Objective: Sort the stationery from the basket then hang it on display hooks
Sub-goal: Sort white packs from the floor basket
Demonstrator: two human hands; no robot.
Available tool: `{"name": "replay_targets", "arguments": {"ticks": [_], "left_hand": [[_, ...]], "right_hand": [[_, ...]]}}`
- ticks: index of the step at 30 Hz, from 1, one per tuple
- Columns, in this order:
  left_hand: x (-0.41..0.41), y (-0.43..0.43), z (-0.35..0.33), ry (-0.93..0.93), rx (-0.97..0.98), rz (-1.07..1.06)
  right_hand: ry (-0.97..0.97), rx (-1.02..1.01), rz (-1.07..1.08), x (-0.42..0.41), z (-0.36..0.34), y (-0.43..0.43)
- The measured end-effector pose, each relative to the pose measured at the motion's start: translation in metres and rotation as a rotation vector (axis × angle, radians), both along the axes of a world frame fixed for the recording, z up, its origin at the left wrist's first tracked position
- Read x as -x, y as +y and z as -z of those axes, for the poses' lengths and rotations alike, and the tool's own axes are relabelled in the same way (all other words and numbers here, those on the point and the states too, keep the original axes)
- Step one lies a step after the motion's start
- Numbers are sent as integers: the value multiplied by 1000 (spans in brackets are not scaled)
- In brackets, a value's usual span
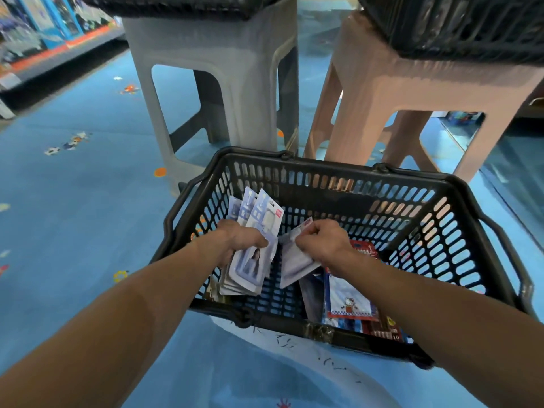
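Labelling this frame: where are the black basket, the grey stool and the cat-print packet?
black basket [329, 167], head view, far rim.
grey stool [212, 54], head view, front panel.
cat-print packet [344, 293], head view, white front.

One camera worn on the head, looking forward and down, close above the basket [332, 166], stools [235, 69] farther ahead, floor [73, 225] all around, wide view that bends at the edges

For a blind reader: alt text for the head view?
The left hand grips a stack of blue carded packs over a black basket; the right hand pinches another pack. A grey stool and a pink stool stand behind.
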State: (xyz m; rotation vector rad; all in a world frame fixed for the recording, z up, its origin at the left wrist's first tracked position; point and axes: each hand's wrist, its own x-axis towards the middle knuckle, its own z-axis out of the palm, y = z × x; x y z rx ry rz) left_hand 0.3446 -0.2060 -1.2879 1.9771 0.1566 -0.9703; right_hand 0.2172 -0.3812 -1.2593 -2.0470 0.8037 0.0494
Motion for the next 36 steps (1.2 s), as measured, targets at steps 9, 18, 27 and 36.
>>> {"name": "replay_targets", "arguments": {"ticks": [9,18,27,36], "left_hand": [[39,-5,-57,12,25,52],[56,-9,-78,141,192,127],[57,-16,-72,93,420,68],[23,-9,-43,-96,124,-5]], "right_hand": [[-298,-108,103,19,-35,-5],[-166,-360,0,27,-43,-1],[-185,-426,-78,10,-41,3],[138,55,-510,-6,-14,-2]]}}
